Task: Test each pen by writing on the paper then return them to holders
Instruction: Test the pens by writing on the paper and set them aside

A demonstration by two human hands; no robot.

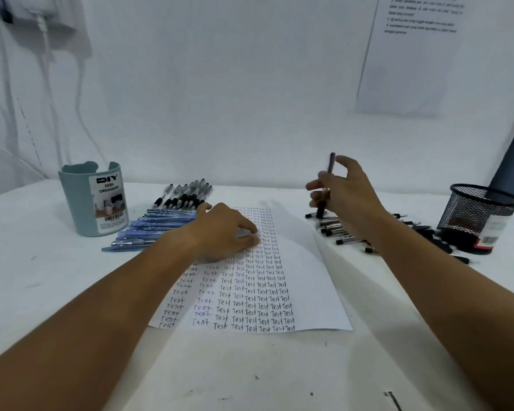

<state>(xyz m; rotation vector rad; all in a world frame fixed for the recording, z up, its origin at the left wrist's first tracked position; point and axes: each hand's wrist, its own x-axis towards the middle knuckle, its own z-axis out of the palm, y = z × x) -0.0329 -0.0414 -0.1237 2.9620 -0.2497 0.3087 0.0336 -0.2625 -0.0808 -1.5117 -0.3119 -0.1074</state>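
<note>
In the head view, a dark pen (pixel 325 188) is pinched between the thumb and curled fingers of the right hand (pixel 343 192), held upright in the air with its tip downward, above a scatter of black-capped pens (pixel 343 232) lying just right of the paper (pixel 306 277). The left hand (pixel 224 232) is laid on the upper part of the sheet with its fingers loosely spread, nothing being held by it; the paper seems to be steadied.

The held pen's long axis is near vertical, and the unwritten strip of paper lies down and to the left of the grip, so the right hand is judged the nearer for the writing. The black mesh holder (pixel 481 215) is set to the right, apart from the hand.

The sheet is filled with columns of the word "Test". On the teal holder (pixel 92 200) at left, "DIY DESK ORGANIZER" can be read. Blue pens (pixel 158 226) and black-gripped pens (pixel 184 194) are laid beside it.
</note>
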